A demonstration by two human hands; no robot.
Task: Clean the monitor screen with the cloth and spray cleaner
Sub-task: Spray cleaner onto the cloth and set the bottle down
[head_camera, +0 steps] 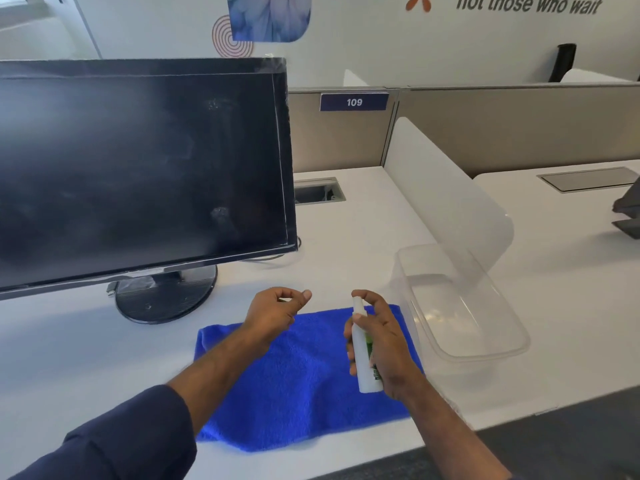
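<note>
At a white office desk, I watch the right hand grip a small white spray bottle with a green label, fingers wrapped round its body and the forefinger arched over the nozzle at the top. The bottle is held above the right end of a blue cloth, which lies spread flat on the desk near its front edge.

The left hand hovers over the cloth's far edge with its fingers loosely curled and nothing in them; a dark blue sleeve covers that forearm.

The monitor stands to the left behind the cloth, its dark screen turned a little toward me on a round black base. Pale smudges and spots show on the right half of the glass. Nothing stands between the hands and the screen.

Just beside the cloth on the right sits a clear plastic bin, touching or nearly touching the cloth's edge; I cannot tell which. A frosted divider panel rises behind the bin and parts this desk from the next. Further back is a cable hatch set into the desk, a beige partition bearing a blue tag that reads 109, and a white wall with part of a slogan in dark letters.
</note>
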